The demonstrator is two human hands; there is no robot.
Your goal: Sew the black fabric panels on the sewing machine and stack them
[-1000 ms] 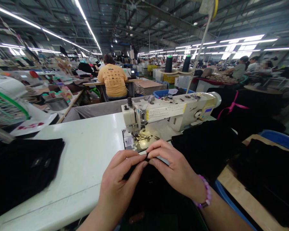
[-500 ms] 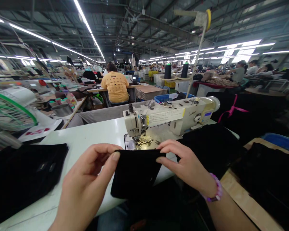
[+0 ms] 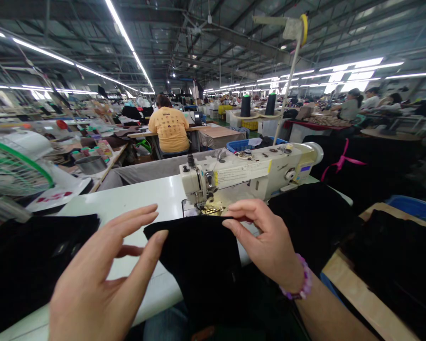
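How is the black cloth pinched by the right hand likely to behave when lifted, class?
The black cloth is probably floppy: its side curves as it hangs. It seems fairly light, since the right hand only pinches its top edge. Looking flat, it is unlikely to roll.

The near cloth [image 3: 204,255] is black. The right bracelet [image 3: 307,279] is purple, the far shirt [image 3: 168,130] yellow with dark prints

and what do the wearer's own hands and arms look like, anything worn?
Left hand and right hand: no gloves or rings visible. The right wrist has a beaded bracelet, purple and pale pink. No sleeve shows on the right forearm.
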